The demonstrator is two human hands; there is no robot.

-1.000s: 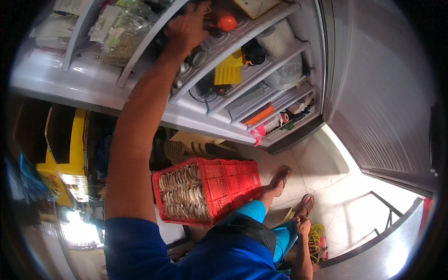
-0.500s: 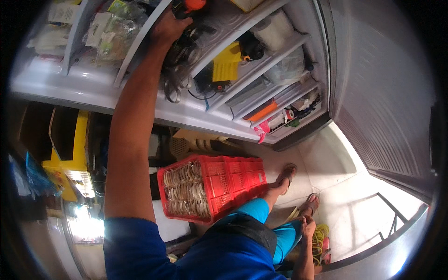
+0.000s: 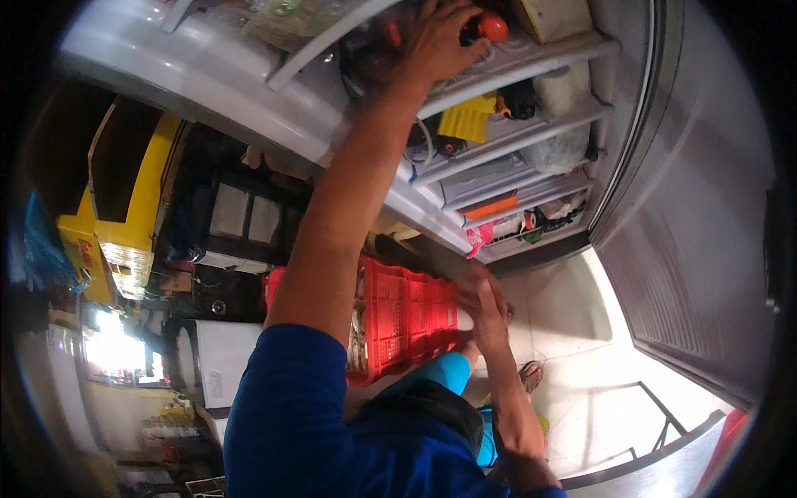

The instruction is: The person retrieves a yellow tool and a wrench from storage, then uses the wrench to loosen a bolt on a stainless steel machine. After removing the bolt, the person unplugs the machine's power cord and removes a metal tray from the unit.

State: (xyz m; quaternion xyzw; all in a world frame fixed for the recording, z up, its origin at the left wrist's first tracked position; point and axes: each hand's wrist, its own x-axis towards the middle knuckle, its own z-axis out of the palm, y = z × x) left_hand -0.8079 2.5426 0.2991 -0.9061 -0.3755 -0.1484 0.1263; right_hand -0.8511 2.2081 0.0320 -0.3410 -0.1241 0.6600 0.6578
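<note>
"While the left forearm (image 3: 332, 232) cuts across the middle, what stands around it?"

"Yellow box (image 3: 124, 216) on the left, grey door (image 3: 706, 207) on the right. The forearm also hides part of the red crate (image 3: 407, 319) standing below."

"And the containers?"

"The crate shows a narrow strip of pale contents beside the arm, too covered to identify. Above it, the white unit (image 3: 207, 70) is split by slanting dividers. One compartment has a yellow ridged piece (image 3: 467, 120) and a black object (image 3: 520, 100); the next, a clear plastic bag (image 3: 558, 148); then an orange flat piece (image 3: 490, 206); and a pink item (image 3: 480, 238) at the near end."

"Where's the left hand (image 3: 438, 46)?"

"In the compartment above the yellow piece. A red-orange rounded item (image 3: 493, 27) lies there, just beside the thumb and forefinger."

"Gripped?"

"I can't tell. The fingers are bent and parted around something dark next to it, but contact is unclear."

"The right hand (image 3: 486, 309)?"

"Near the crate's far end, too blurred to tell whether its fingers are closed."
</note>
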